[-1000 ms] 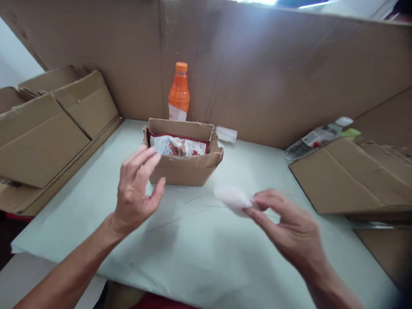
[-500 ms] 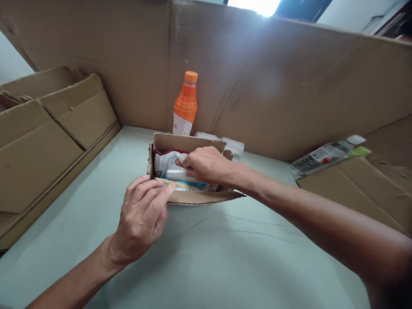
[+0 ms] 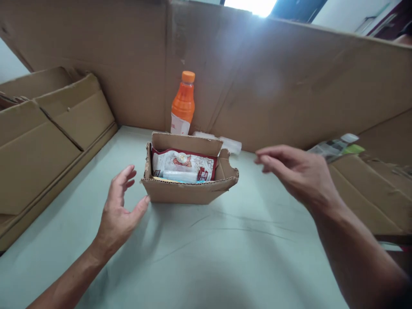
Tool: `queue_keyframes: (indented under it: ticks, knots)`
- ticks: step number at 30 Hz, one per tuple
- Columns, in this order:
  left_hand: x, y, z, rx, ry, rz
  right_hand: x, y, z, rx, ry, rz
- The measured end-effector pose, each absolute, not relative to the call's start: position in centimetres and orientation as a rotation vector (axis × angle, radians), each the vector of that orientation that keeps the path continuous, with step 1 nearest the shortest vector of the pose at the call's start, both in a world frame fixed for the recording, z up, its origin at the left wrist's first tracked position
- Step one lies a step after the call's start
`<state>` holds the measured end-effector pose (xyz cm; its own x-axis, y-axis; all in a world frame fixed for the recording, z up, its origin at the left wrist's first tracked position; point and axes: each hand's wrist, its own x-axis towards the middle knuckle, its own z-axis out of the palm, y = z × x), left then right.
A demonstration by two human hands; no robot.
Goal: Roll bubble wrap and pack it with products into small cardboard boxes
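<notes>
A small open cardboard box [image 3: 183, 192] stands on the pale green table. Inside it, a white and dark red printed packet [image 3: 170, 161] leans against the back wall, with a clear plastic roll [image 3: 180, 176] lying in front. A strip of yellow and blue packaging shows beneath the roll. At the box's left side is my left hand [image 3: 119, 210], open, its thumb tip close to the front corner; I cannot tell if it touches. Off to the right, apart from the box, my right hand [image 3: 296, 174] hovers with loosely bent fingers, nothing visible in it.
Behind the box stands an orange drink bottle [image 3: 183, 105], beside white translucent rolls [image 3: 231, 146]. Larger cardboard boxes flank the table at left [image 3: 58, 128] and right [image 3: 370, 189]. A clear bottle [image 3: 334, 146] lies by the right one. A tall cardboard wall [image 3: 273, 86] closes the back.
My right hand has left the box and moved to the right. My left hand has let go of the front edge and opened. The box's front flap now stands higher.
</notes>
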<state>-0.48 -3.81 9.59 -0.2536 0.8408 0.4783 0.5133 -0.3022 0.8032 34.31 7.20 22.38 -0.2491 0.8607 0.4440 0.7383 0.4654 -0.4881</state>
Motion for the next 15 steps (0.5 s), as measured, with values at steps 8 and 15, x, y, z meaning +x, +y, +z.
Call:
queue_keyframes:
  ticks: [8,15]
  knots:
    - [1.5,-1.1,6.8,1.256,1.481,1.433,31.1,3.8,11.3,-1.418,-1.995,0.757]
    - [7.6,-5.7,6.5,1.322,1.477,1.426,34.2,3.5,10.5,-1.394,-1.764,0.857]
